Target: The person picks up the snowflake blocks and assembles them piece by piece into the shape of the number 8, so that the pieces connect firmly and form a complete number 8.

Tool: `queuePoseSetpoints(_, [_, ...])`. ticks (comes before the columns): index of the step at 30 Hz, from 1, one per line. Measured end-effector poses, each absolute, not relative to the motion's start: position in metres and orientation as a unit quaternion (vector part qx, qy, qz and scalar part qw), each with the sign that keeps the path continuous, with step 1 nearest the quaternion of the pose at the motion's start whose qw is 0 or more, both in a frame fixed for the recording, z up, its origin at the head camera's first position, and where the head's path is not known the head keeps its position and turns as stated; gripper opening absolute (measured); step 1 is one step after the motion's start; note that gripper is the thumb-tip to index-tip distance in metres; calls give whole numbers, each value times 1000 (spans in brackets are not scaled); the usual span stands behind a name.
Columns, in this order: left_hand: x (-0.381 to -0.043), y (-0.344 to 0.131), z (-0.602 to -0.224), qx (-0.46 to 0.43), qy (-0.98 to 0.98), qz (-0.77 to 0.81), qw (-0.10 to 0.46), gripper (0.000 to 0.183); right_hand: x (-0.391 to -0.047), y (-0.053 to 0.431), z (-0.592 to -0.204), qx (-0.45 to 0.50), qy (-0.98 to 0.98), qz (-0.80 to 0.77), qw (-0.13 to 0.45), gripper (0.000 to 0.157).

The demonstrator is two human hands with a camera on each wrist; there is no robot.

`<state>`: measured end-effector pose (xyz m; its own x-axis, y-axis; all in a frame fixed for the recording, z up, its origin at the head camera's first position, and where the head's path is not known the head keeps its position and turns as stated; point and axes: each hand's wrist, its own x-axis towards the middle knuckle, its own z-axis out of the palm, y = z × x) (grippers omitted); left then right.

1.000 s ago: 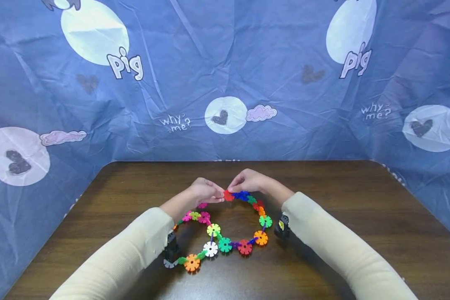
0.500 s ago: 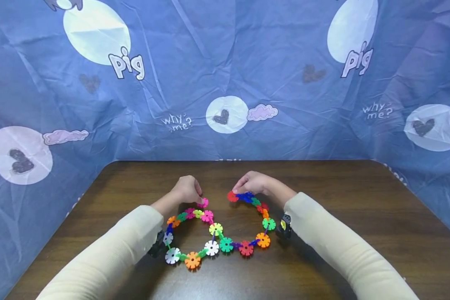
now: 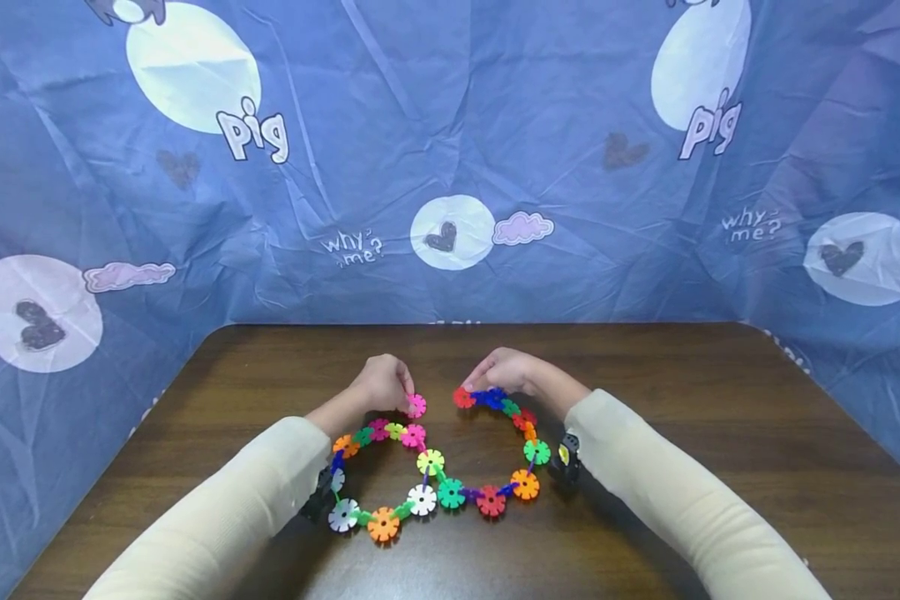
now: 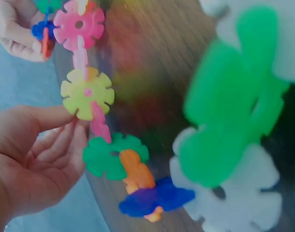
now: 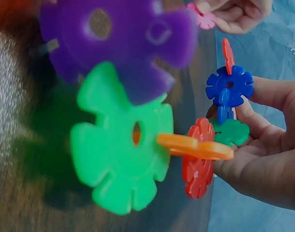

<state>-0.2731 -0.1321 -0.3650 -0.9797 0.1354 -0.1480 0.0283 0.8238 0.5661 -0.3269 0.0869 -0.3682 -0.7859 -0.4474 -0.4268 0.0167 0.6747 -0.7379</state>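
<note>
A dark wooden tabletop (image 3: 682, 433) is walled in by a creased blue cloth (image 3: 450, 125) printed with "pig" and "why me?". On it lies a chain of coloured snowflake discs (image 3: 435, 467), its pink end (image 3: 416, 406) pinched in the left hand (image 3: 381, 385) grip and its red end (image 3: 462, 397) in the right hand (image 3: 504, 372) grip. A second ago both grips met at the red disc; now they sit apart, the chain's loops trailing toward the person.

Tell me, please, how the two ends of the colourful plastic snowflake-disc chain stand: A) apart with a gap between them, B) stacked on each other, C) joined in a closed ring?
A: the left hand holds the pink end disc and the right hand the red end disc, with bare wooden table between them.
</note>
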Motion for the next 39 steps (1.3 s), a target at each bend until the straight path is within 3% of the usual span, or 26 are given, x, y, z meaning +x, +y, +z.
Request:
queuePoseSetpoints(12, [-252, -112, -363, 154, 941, 300, 20, 8, -318, 81, -379, -96, 851, -416, 306, 27])
queuePoseSetpoints(25, [-251, -95, -363, 155, 948, 276, -24, 13, -322, 85, -373, -85, 852, -420, 300, 26])
queuePoseSetpoints(39, [-257, -85, -367, 180, 930, 309, -85, 11, -318, 79, -368, -35, 874, -428, 227, 28])
